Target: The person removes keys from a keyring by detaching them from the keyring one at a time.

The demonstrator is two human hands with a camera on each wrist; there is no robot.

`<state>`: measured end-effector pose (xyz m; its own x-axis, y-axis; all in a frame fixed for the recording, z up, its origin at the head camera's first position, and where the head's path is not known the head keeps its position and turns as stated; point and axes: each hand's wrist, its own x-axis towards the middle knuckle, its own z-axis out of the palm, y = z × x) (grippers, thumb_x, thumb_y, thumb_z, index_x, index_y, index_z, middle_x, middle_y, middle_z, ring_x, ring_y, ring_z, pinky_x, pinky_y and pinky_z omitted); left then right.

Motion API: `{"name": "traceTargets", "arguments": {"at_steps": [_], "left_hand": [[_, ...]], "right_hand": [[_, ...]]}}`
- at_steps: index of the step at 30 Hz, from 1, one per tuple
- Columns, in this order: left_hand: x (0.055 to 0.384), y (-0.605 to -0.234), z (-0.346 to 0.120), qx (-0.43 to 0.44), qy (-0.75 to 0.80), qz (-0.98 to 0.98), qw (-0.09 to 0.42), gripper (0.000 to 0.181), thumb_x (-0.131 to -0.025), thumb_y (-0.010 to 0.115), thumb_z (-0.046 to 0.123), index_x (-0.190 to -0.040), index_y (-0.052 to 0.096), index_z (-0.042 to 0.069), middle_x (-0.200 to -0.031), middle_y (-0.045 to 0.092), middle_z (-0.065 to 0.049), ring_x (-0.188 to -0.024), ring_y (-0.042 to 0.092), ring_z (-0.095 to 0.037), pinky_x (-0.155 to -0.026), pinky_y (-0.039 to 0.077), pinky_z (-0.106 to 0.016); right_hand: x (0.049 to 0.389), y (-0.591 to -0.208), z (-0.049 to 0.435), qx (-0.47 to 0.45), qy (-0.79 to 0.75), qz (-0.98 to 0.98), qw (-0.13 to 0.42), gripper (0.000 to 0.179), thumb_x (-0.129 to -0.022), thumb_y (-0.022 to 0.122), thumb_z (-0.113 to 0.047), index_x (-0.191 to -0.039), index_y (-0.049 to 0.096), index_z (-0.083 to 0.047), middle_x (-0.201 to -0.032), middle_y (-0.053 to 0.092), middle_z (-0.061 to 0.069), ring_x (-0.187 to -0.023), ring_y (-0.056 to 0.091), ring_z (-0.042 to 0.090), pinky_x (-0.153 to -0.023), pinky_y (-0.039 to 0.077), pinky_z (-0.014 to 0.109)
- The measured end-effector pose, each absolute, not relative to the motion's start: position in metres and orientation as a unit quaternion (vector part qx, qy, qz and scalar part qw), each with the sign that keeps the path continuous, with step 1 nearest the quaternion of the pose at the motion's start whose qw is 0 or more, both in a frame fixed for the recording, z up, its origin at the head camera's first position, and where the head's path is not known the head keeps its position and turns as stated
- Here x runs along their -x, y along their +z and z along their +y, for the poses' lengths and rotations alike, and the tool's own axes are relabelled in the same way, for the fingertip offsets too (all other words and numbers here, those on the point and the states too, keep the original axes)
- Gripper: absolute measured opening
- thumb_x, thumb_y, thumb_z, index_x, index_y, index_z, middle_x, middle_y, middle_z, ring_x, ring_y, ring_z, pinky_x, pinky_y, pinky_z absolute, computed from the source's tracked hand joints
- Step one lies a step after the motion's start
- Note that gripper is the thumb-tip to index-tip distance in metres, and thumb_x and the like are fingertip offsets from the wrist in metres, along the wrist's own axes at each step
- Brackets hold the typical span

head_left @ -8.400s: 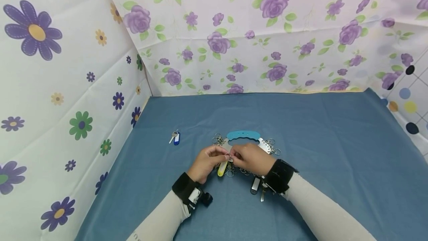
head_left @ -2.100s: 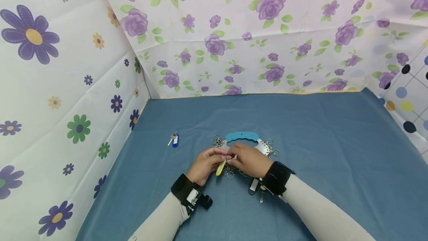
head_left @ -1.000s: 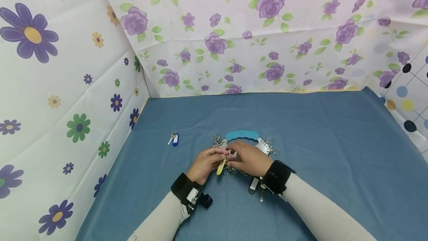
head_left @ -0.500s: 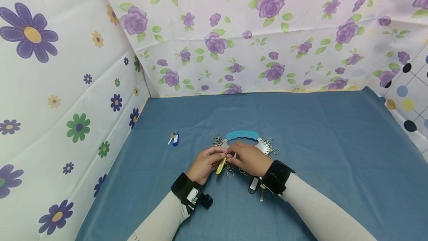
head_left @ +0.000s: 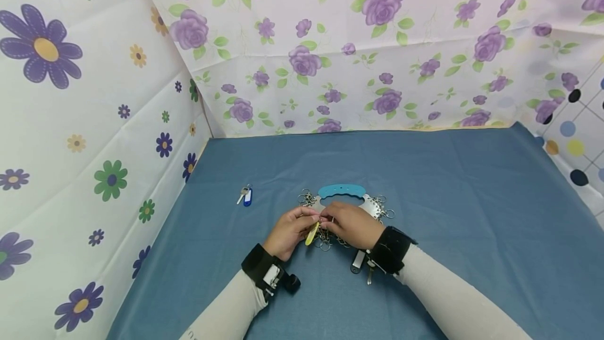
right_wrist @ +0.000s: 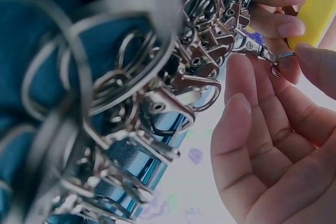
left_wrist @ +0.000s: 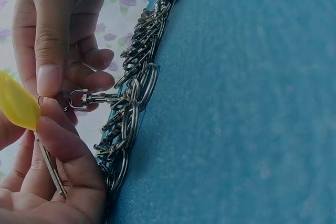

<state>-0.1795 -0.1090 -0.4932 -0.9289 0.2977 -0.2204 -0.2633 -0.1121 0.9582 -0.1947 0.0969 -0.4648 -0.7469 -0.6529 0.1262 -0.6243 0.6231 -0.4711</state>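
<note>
In the head view my left hand and right hand meet at the near-left part of a metal key holder with a blue handle. A yellow key tag hangs at the left fingertips. The left wrist view shows a key against the left fingers below the tag. My left hand pinches the small ring joining tag and key. My right thumb and finger pinch that ring beside a swivel clasp of the holder. In the right wrist view the ring meets the clasp's end; whether they are linked is unclear.
A key with a blue tag lies on the blue cloth at left. Near the right wrist lies a black tag with a key. Several clasps and rings fringe the holder. Flowered sheets stand behind and at left.
Since the oldest frame the yellow tag has tilted at the left fingertips and the right fingers have changed their hold slightly. During the last second the fingers shift only a little.
</note>
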Motion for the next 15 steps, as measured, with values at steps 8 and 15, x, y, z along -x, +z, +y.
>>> {"name": "traceTargets", "arguments": {"at_steps": [8, 15], "left_hand": [[0.1797, -0.4947, -0.1093, -0.017, 0.743, 0.643, 0.184, 0.023, -0.101, 0.062, 0.017, -0.116, 0.063, 0.0, -0.099, 0.068, 0.002, -0.088, 0.064, -0.011, -0.075, 0.051, -0.024], [0.1786, -0.4939, -0.1092, -0.017, 0.743, 0.643, 0.185, 0.021, -0.101, 0.062, 0.019, -0.114, 0.064, 0.003, -0.094, 0.067, 0.003, -0.083, 0.062, -0.01, -0.072, 0.049, -0.026]], "right_hand": [[0.1938, -0.4632, 0.0964, 0.35, -0.25, 0.902, 0.036, 0.023, -0.104, 0.058, -0.029, -0.116, 0.07, -0.012, -0.103, 0.066, -0.002, -0.092, 0.062, 0.01, -0.081, 0.052, 0.033], [0.1943, -0.4641, 0.0959, 0.35, -0.253, 0.901, 0.038, 0.024, -0.104, 0.058, -0.03, -0.117, 0.07, -0.014, -0.104, 0.068, -0.002, -0.093, 0.063, 0.01, -0.082, 0.053, 0.034]]}}
